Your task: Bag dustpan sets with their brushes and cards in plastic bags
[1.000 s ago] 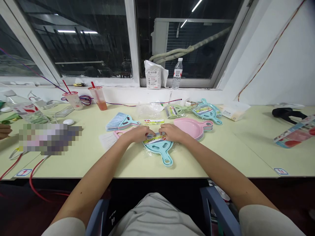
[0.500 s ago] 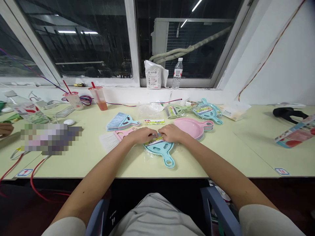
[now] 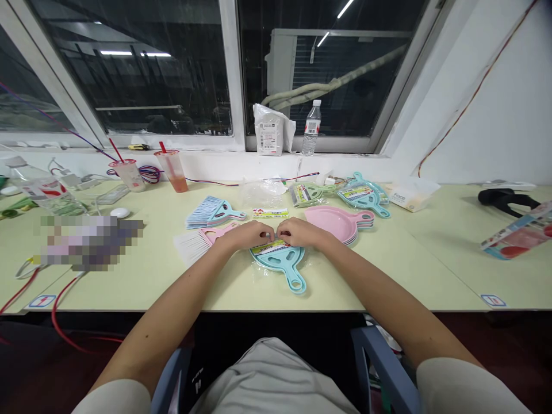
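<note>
A light blue dustpan and brush set lies in front of me in a clear plastic bag, handle pointing toward me. A yellow-green label strip runs across its far part. My left hand and my right hand meet at the bag's far edge, fingers bent and pinching it close together. The fingertips are partly hidden. Beside my left forearm lie pink brushes and blue brushes. Pink dustpans are stacked right of my right hand. Beyond my hands lies a loose label strip.
Bagged green and blue sets lie at the back, near a crumpled clear bag and a tissue pack. Drink cups and a large bottle stand left. A box is at the right.
Both hands stay at the bag's far edge, with only a slight shift of the fingers. Another person's hand at the far left has gone out of view.
</note>
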